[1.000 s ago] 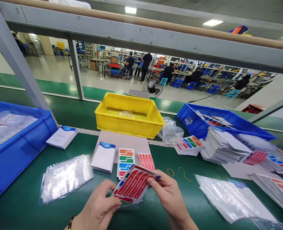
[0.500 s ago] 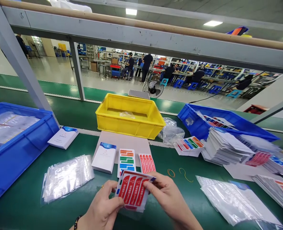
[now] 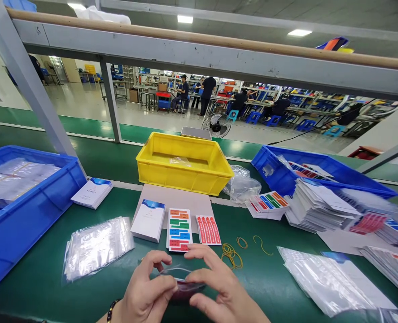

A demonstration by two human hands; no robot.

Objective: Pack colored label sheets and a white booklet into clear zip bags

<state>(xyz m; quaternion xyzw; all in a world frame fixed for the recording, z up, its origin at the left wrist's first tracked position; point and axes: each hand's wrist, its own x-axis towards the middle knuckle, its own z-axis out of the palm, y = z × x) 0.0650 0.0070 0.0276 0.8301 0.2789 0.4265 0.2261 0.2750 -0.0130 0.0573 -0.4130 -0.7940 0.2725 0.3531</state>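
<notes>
My left hand point(image 3: 151, 282) pinches the left edge of a clear plastic bag point(image 3: 181, 274), whose mouth faces up. Something dark red shows inside the bag, low between the hands. My right hand point(image 3: 215, 282) is at the bag's right side with its fingers spread and curved, index fingertip near the rim. Just beyond the hands lie a white booklet stack point(image 3: 149, 220), a stack of multicoloured label sheets point(image 3: 179, 229) and red label sheets point(image 3: 208, 229). Several rubber bands point(image 3: 231, 256) lie right of them. Clear bags point(image 3: 98, 247) are piled on the left.
A yellow bin point(image 3: 185, 172) stands at the back centre. Blue bins stand left point(image 3: 33, 202) and back right point(image 3: 273, 172). Paper stacks point(image 3: 320, 206) and more plastic bags point(image 3: 323, 278) cover the right side. A metal frame point(image 3: 199, 49) crosses above.
The red labels, held flat between both hands before, no longer show face up; the bag's open mouth now shows. My right fingers have spread. More rubber bands are visible.
</notes>
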